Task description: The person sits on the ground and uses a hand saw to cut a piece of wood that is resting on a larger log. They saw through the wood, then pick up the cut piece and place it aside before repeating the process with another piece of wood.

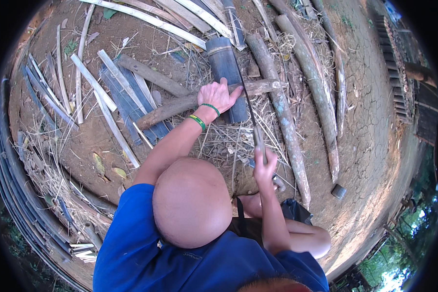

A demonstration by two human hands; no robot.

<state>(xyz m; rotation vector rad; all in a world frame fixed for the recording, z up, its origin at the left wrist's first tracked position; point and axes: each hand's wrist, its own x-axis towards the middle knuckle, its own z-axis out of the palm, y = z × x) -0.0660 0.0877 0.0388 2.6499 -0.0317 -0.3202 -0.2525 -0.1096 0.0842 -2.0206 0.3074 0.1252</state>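
My left hand (pixel 216 96) rests on a short, thick, dark bamboo section (pixel 222 63), holding it with the thumb toward its right edge. The bamboo lies across a thin log (pixel 168 109). In my right hand (pixel 265 164) is a long, narrow-bladed hand tool (pixel 248 100), gripped by its handle. Its dark blade shows nearly edge-on, running along the bamboo's right side; whether it is a knife or a saw I cannot tell. It is also unclear whether the blade touches the bamboo.
Split bamboo strips (pixel 114 129) lie left of the bamboo section. Long poles (pixel 284 117) stretch along the right, over soil strewn with shavings (pixel 226 146). A bundle of dark bamboo poles (pixel 22 209) curves along the left rim. My bent knee (pixel 192 202) is close below my left arm.
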